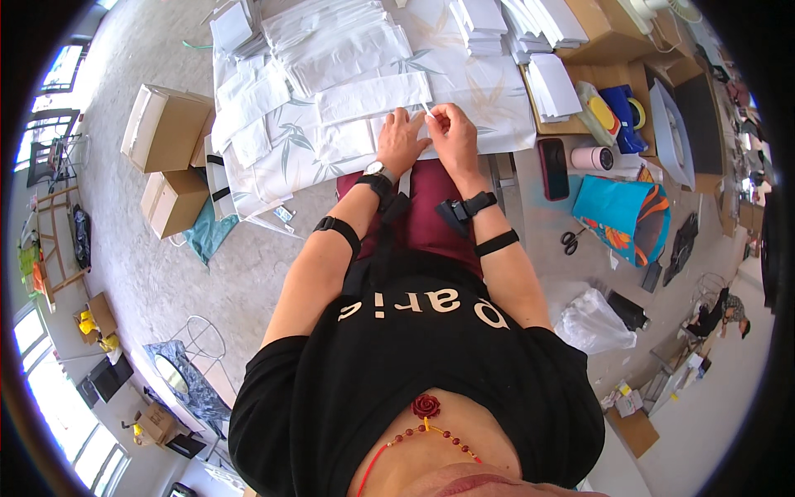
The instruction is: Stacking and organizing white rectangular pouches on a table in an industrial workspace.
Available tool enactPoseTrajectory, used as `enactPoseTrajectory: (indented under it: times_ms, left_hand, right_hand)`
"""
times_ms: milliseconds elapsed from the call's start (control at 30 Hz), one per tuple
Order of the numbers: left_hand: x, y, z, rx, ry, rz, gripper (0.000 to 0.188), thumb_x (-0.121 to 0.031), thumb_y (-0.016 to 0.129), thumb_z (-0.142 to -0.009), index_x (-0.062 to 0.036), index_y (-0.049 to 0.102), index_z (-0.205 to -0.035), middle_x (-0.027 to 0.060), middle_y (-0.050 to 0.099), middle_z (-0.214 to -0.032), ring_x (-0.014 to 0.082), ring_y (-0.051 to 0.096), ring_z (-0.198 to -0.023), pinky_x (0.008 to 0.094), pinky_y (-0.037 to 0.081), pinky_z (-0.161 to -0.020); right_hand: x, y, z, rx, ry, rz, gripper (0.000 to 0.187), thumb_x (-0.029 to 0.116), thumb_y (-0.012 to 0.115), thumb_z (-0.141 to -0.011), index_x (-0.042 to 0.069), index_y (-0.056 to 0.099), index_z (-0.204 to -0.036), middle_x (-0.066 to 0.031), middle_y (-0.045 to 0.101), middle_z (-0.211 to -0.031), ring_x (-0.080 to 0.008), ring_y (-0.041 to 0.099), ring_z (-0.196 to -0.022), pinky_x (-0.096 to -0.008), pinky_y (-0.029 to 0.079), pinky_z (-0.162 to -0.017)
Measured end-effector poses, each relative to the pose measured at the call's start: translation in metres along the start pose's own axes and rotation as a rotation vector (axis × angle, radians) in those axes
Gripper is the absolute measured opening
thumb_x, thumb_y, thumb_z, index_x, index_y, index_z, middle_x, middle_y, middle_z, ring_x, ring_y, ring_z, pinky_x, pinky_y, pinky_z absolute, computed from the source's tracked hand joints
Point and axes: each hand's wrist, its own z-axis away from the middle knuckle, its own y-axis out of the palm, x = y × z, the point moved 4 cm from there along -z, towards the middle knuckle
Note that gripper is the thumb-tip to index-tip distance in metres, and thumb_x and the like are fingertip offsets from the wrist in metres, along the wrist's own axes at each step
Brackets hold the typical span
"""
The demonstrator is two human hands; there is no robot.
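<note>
A long, flat white packet (364, 97) lies on the patterned white tablecloth (501, 103) in front of me. My left hand (402, 142) rests beside its lower right end, palm down with fingers spread, over the edge of a shorter white piece (346, 140). Close by on the right, my right hand (455, 135) pinches a thin white strip (427, 108) at the packet's right end. Whether the strip is joined to the packet is too small to tell. Overlapping white packets (335, 50) are heaped beyond.
Stacks of folded white sheets (553, 87) stand at the table's far right, by an open cardboard box (633, 79). A phone (554, 169), a pink cylinder (591, 158), a turquoise bag (617, 217) and scissors (570, 241) lie on the right. Cardboard boxes (166, 124) stand left of the table.
</note>
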Motion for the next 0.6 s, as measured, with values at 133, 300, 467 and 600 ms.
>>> enactPoseTrajectory:
  times_ms: [133, 300, 467, 600]
  left_hand:
    - [0.008, 0.001, 0.002, -0.057, 0.018, -0.033, 0.045, -0.022, 0.077, -0.084, -0.011, 0.067, -0.126, 0.0161, 0.058, -0.111, 0.0356, 0.06, -0.101, 0.045, 0.051, -0.087]
    - [0.031, -0.016, 0.009, -0.175, -0.549, 1.097, 0.043, -0.034, 0.059, -0.103, 0.0072, 0.069, -0.111, 0.0143, 0.072, -0.091, 0.0208, 0.07, -0.078, 0.0341, 0.057, -0.071]
    - [0.024, -0.034, 0.014, -0.109, -0.701, 1.169, 0.047, -0.036, 0.059, -0.103, 0.0104, 0.066, -0.105, 0.0138, 0.072, -0.088, 0.0192, 0.07, -0.076, 0.0302, 0.058, -0.066]
    - [0.053, -0.029, 0.019, -0.152, -0.636, 0.895, 0.035, -0.028, 0.067, -0.097, 0.0074, 0.068, -0.095, 0.0118, 0.072, -0.081, 0.0171, 0.071, -0.074, 0.0291, 0.058, -0.061]
  right_hand:
    - [0.005, 0.013, 0.005, 0.004, -0.014, -0.012, 0.014, 0.004, 0.071, -0.09, 0.003, 0.062, -0.099, -0.0121, 0.066, -0.091, -0.0267, 0.066, -0.076, -0.0382, 0.054, -0.069]
    - [0.008, 0.028, 0.013, 0.02, -0.064, 0.008, 0.013, 0.005, 0.068, -0.091, 0.004, 0.062, -0.102, -0.0133, 0.065, -0.095, -0.0305, 0.067, -0.08, -0.0407, 0.054, -0.071]
    - [0.002, 0.047, 0.025, 0.098, -0.117, 0.095, 0.013, 0.007, 0.068, -0.092, 0.004, 0.063, -0.104, -0.0147, 0.065, -0.097, -0.0346, 0.067, -0.089, -0.0448, 0.054, -0.075]
    - [0.007, 0.048, 0.03, 0.118, -0.334, 0.057, 0.026, 0.011, 0.074, -0.09, 0.004, 0.065, -0.113, -0.0125, 0.065, -0.102, -0.0294, 0.066, -0.091, -0.0405, 0.054, -0.08]
